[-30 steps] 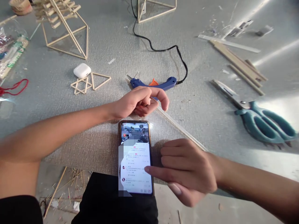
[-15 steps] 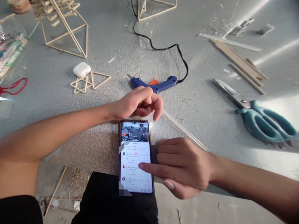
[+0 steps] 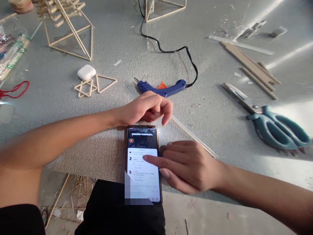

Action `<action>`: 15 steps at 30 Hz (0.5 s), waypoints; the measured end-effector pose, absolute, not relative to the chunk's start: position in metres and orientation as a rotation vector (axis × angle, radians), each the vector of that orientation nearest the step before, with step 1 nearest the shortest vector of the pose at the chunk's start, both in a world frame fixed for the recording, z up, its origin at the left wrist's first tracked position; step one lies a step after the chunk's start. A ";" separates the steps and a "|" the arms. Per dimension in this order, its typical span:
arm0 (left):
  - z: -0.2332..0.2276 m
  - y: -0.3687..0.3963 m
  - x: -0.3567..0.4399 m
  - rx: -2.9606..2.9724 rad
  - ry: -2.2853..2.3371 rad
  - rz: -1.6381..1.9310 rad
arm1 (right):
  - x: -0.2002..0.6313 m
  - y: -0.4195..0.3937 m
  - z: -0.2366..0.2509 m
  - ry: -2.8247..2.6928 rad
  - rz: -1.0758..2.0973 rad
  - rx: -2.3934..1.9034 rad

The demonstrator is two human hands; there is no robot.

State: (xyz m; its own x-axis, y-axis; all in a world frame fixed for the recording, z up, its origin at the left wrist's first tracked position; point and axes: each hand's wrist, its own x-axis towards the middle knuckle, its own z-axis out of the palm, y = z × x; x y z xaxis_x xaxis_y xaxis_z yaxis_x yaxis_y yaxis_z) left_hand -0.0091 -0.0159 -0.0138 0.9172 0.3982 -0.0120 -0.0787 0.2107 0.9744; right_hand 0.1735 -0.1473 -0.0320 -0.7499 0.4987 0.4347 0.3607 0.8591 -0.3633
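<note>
A lit phone (image 3: 143, 169) lies at the table's front edge, over my dark-clad lap. My right hand (image 3: 186, 166) comes in from the right with its index finger stretched onto the screen; thumb and other fingers are bent, holding nothing. Beyond the phone's top edge my left hand (image 3: 151, 107) rests on the table, fingers loosely curled, with nothing seen in them. Just past its knuckles lies a blue hot glue gun (image 3: 168, 91) with an orange trigger. A translucent glue stick (image 3: 193, 135) runs from beside the left fingers toward my right wrist.
Teal-handled scissors (image 3: 276, 127) and flat wooden strips (image 3: 246, 62) lie right. Small stick shapes (image 3: 85, 88) touch a white earbud case (image 3: 86, 72) at left. Stick frames (image 3: 70, 34) stand behind. A black cord (image 3: 168, 51) trails back; red string (image 3: 21, 89) lies far left.
My right index finger has slid up the phone screen, its hand moving away from me. The comment list has scrolled and the picture above it has turned dark. My left hand has barely shifted.
</note>
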 end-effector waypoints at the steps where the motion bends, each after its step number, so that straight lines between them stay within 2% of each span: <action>1: -0.014 -0.016 -0.009 1.321 0.284 0.336 | 0.174 -0.147 -0.032 -2.499 0.339 -0.651; 6: -0.015 -0.016 -0.009 1.308 0.316 0.330 | 0.174 -0.146 -0.030 -2.495 0.325 -0.654; 15: -0.013 -0.017 -0.007 1.294 0.340 0.340 | 0.169 -0.145 -0.031 -2.548 0.439 -0.389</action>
